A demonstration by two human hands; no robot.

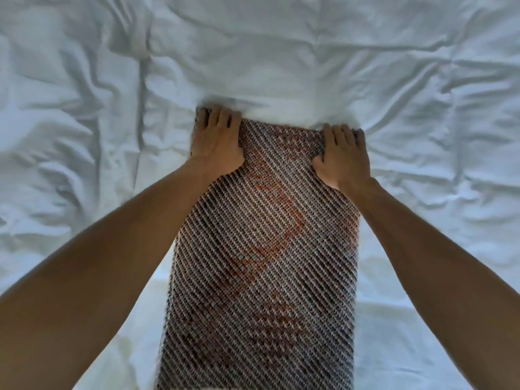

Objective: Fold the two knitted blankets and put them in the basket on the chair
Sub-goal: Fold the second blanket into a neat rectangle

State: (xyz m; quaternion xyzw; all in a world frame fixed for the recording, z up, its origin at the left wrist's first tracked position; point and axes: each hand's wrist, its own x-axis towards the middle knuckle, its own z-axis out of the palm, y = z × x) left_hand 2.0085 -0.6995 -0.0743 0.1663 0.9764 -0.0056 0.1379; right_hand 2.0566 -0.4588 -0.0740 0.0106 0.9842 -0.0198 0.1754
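Currently, one brown-and-cream diagonal-ribbed knitted blanket [261, 249], folded into a long narrow strip, lies on the crumpled white bed sheet [281, 52], running from 6 o'clock up to the frame's centre. The left hand [216, 139] rests flat on the strip's 11 o'clock corner and the right hand [344, 156] on its 1 o'clock corner. Both have their fingers extended, pressing the far edge down, with thumbs turned inward on the knit. Neither hand encloses fabric.
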